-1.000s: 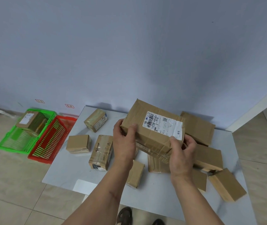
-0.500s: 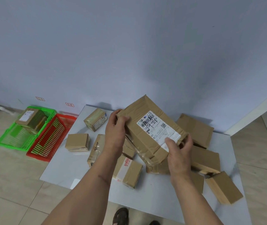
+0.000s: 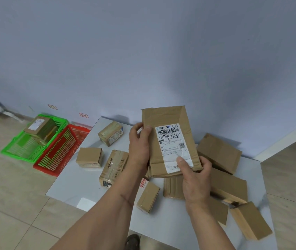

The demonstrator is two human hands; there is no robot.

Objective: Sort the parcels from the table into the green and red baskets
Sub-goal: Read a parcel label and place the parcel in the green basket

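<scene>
I see both hands gripping the labelled parcel (image 3: 169,141) above the table (image 3: 89,188), left hand (image 3: 139,145) curled round its edge, right hand (image 3: 196,175) pinching its bottom corner

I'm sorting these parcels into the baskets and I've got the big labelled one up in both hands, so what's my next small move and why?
Probably read the label, then swing the big parcel left toward the baskets. The left hand and right hand hold it above the table, label up. The green basket already holds parcels; the red basket looks empty. Which one it belongs in I cannot tell.
</scene>
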